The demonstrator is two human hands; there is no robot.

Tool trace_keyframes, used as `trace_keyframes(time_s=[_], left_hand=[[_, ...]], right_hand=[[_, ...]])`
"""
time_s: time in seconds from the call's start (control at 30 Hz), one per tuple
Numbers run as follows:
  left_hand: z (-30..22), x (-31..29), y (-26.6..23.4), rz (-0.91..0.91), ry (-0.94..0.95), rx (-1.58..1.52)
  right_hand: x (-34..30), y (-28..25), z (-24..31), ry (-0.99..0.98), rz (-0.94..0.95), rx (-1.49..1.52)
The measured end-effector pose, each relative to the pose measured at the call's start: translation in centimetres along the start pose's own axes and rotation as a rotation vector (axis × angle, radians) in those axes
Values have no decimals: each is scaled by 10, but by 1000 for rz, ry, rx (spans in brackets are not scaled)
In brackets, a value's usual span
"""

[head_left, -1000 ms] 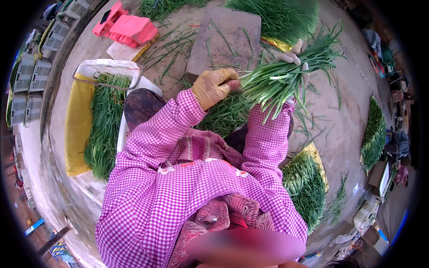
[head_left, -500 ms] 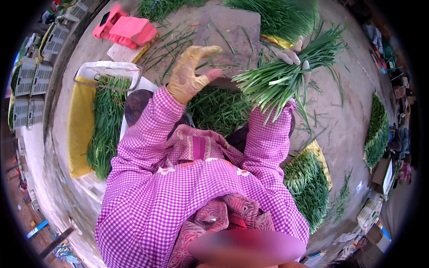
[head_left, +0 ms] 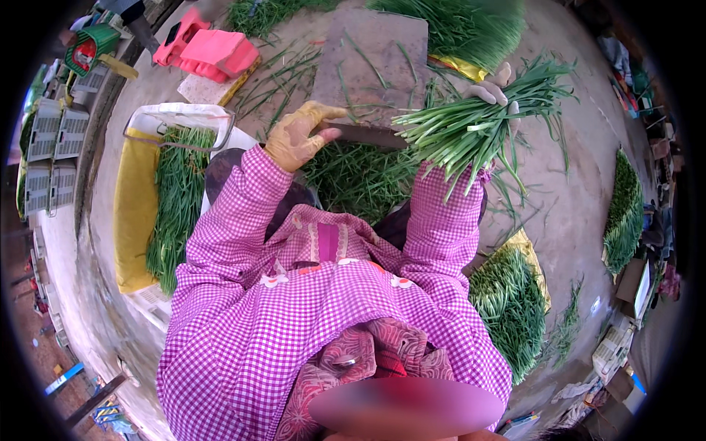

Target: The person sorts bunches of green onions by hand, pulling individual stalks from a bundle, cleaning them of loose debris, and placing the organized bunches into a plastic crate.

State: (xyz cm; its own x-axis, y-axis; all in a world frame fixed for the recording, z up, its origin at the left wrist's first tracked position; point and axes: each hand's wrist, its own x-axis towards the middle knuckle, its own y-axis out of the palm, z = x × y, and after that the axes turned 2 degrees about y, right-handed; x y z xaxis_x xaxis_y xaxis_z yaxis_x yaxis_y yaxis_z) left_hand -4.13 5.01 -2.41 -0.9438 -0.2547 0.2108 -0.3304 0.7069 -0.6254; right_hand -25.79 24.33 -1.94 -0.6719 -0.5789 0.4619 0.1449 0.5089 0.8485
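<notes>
In a yellow glove with a bare thumb tip, my left hand hovers before the near edge of a flat board. Its fingers stretch forward, a gap shows between them and the thumb, and nothing is visible in the grip. My right hand, in a pale glove, wraps around a thick bunch of garlic chives. The pale stem ends point left and toward me, the green leaf tips to the far right. A few loose blades lie on the board, and cut greens are heaped beneath its near edge.
On my left stands a white crate of chives with a yellow cloth. Bundled chives lie at my right, with more piled beyond the board. Far left is a pink block-shaped object. Another person's legs show nearby.
My left hand has drawn back slightly to the left, its fingers nearer the thumb. The chives in my right hand have shifted slightly right. A person and a green basket have appeared at the far left.
</notes>
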Motion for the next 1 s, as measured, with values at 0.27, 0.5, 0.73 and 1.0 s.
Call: trace_keyframes(time_s=[0.27,0.5,0.73,1.0], left_hand=[[-39,27,45,-81,174,-83],[37,3,9,112,-39,333],[-36,56,-1,195,18,-839],[-15,39,64,404,-92,-1095]], right_hand=[[4,-15,2,-1,30,-164],[2,1,15,-28,48,-117],[4,-7,-25,86,-29,-548],[-1,-4,-51,328,-137,-1010]])
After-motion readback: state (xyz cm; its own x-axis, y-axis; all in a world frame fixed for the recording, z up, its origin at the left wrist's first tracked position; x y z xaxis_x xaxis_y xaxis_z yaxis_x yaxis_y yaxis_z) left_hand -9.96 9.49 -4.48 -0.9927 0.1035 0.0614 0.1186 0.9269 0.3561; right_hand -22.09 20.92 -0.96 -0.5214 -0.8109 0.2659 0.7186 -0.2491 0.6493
